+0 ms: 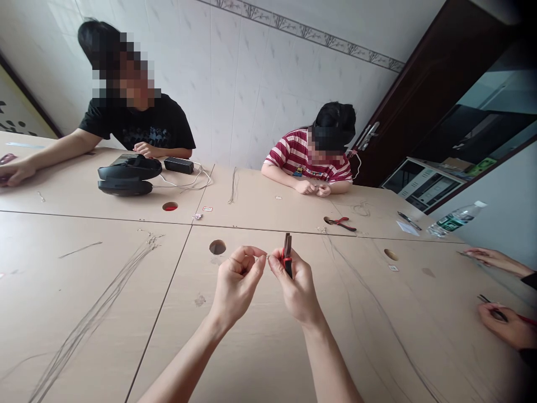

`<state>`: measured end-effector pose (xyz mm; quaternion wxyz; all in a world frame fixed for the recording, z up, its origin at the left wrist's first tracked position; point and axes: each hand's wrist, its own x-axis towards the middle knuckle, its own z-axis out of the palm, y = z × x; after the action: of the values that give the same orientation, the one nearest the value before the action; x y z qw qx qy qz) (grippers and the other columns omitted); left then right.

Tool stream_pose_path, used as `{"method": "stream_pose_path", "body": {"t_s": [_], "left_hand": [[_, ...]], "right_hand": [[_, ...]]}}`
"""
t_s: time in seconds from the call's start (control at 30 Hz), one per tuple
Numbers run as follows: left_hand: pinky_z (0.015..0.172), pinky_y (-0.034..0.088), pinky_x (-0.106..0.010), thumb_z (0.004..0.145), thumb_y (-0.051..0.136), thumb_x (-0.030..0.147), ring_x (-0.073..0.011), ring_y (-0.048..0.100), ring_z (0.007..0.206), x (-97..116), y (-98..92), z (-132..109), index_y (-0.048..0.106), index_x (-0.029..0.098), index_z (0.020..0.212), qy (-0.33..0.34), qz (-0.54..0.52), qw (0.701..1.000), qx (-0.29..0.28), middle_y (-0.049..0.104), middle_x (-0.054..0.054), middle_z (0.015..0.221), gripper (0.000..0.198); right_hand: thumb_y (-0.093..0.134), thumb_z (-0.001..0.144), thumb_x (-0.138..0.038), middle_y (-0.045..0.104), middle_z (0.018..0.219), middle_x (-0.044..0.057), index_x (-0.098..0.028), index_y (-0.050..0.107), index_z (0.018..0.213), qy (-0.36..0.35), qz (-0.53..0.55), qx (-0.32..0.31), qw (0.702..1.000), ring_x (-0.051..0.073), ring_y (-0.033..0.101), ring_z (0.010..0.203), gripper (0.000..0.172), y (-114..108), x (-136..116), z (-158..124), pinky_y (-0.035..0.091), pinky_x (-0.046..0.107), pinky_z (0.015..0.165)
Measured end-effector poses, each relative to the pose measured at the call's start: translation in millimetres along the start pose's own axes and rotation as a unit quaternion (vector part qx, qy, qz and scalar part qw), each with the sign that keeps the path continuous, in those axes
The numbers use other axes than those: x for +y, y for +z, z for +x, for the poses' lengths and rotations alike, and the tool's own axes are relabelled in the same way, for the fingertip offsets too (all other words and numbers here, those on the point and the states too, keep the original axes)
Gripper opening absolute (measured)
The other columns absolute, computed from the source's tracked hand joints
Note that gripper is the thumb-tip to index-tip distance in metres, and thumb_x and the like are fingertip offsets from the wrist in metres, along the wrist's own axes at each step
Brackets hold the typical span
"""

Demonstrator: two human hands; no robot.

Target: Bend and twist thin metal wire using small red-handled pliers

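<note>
Near the middle of the view, my left hand (240,280) pinches one side of a tiny gold-coloured piece (267,256) between thumb and forefinger. My right hand (297,282) meets it from the other side, thumb tip at the piece. Pliers with red and black handles (287,260) are also held in my right hand, their jaws pointing up. Both hands are above the table (201,347). What exactly the small piece is cannot be made out.
Thin wires (104,296) lie at left, more wires (369,291) at right. Beyond are other pliers (342,224), a black case (126,176), a bottle (457,219) and table holes (217,247). Two people sit opposite; another person's hands (507,324) work at the right edge.
</note>
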<state>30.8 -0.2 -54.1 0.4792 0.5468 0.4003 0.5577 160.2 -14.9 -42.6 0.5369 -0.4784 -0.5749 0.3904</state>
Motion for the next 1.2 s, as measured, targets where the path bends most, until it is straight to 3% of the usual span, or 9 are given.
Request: {"method": "stream_pose_path", "body": {"t_s": [0.33, 0.6, 0.77, 1.2], "left_hand": [[0.047, 0.023, -0.022, 0.089, 0.059, 0.038, -0.0083, 0.026, 0.052, 3.4, 0.3, -0.4, 0.057, 0.017, 0.077, -0.01, -0.004, 1.0, -0.009, 0.044, 0.004, 0.058, 0.024], [0.045, 0.021, -0.021, 0.089, 0.057, 0.041, -0.0079, 0.023, 0.049, 6.8, -0.9, 0.5, 0.056, 0.018, 0.077, -0.027, -0.006, 0.999, -0.023, 0.038, 0.006, 0.055, 0.026], [0.044, 0.019, -0.021, 0.086, 0.057, 0.034, -0.0079, 0.02, 0.047, 9.4, -3.0, 0.4, 0.061, 0.017, 0.09, -0.049, -0.006, 0.998, -0.041, 0.029, 0.009, 0.052, 0.018], [0.042, 0.02, -0.021, 0.087, 0.057, 0.033, -0.0072, 0.022, 0.046, 8.7, -3.0, 1.3, 0.059, 0.018, 0.077, -0.025, -0.017, 0.999, -0.022, 0.033, 0.008, 0.051, 0.019]], "right_hand": [[0.054, 0.094, -0.037, 0.037, 0.064, -0.004, -0.02, 0.05, 0.076, -0.005, -0.006, 0.004, 1.0, 0.011, 0.033, 0.058, 0.025, 0.6, -0.2, -0.7, 0.031, 0.024, 0.054], [0.053, 0.094, -0.038, 0.038, 0.065, -0.004, -0.021, 0.048, 0.077, -0.026, -0.031, 0.002, 0.999, 0.011, 0.035, 0.058, 0.025, 0.8, -0.4, -0.8, 0.033, 0.025, 0.055], [0.051, 0.095, -0.039, 0.037, 0.066, -0.004, -0.021, 0.049, 0.078, -0.033, -0.055, 0.012, 0.998, 0.011, 0.034, 0.058, 0.024, -1.8, -3.3, -1.3, 0.033, 0.025, 0.056], [0.05, 0.096, -0.037, 0.037, 0.065, -0.004, -0.021, 0.047, 0.076, -0.037, -0.056, 0.002, 0.998, 0.012, 0.033, 0.059, 0.026, -1.9, -3.2, -1.8, 0.03, 0.025, 0.056]]}}
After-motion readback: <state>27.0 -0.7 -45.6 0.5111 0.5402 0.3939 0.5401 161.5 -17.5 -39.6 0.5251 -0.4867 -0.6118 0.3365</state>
